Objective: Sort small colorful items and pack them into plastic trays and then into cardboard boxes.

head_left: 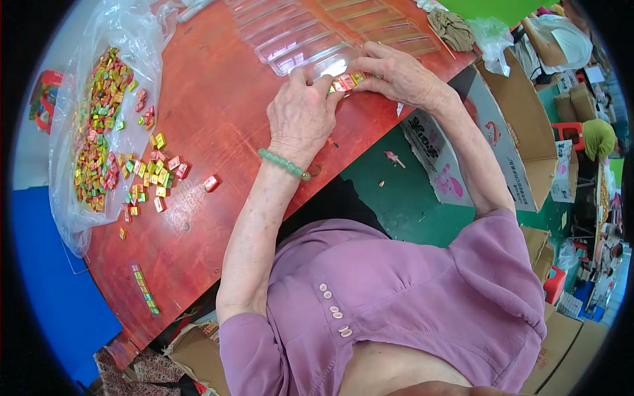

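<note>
My left hand (300, 115) and my right hand (395, 74) meet over a short row of small coloured wrapped candies (346, 82) on the red-brown table (218, 99). Both hands pinch the row, the left at its near end, the right at its far end. A green bead bracelet (284, 164) circles my left wrist. Just beyond the hands lies a clear plastic tray (317, 33) with long narrow slots.
A clear plastic bag (105, 99) spills many red, yellow and green candies at the left, with a loose pile (148, 178) beside it. A finished candy strip (144, 288) lies near the front edge. Open cardboard boxes (508, 132) stand on the green floor at the right.
</note>
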A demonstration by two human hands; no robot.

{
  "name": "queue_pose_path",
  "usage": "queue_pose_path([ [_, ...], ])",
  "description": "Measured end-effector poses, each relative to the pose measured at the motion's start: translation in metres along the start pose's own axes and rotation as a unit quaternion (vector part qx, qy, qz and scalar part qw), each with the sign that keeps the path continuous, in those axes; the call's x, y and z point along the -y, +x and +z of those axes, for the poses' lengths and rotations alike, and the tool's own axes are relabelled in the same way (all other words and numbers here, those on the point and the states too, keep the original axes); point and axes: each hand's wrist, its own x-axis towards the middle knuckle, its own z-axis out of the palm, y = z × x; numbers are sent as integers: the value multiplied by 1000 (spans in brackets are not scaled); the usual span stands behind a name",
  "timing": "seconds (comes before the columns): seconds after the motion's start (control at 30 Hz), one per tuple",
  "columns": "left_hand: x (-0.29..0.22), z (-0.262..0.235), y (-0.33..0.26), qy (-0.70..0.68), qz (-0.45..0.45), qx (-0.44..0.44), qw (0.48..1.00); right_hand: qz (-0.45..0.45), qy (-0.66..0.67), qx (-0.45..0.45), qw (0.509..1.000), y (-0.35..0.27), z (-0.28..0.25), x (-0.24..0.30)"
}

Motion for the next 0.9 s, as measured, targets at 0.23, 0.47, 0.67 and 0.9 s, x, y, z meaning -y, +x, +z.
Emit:
queue_pose_path([
  [0.23, 3, -4, 1, -22, -15, 30, 999, 30, 33, 3, 999, -4, 5, -5],
  [0.47, 9, -14, -10, -67, -12, 31, 997, 64, 67, -25, 995, -11, 0, 0],
  [0.67, 16, -17, -16, -133, -17, 0, 991, 120, 122, -81, 982, -25, 5, 4],
  [0.9, 24, -21, -21, -170, -52, 4, 984, 170, 171, -118, 963, -30, 17, -1],
])
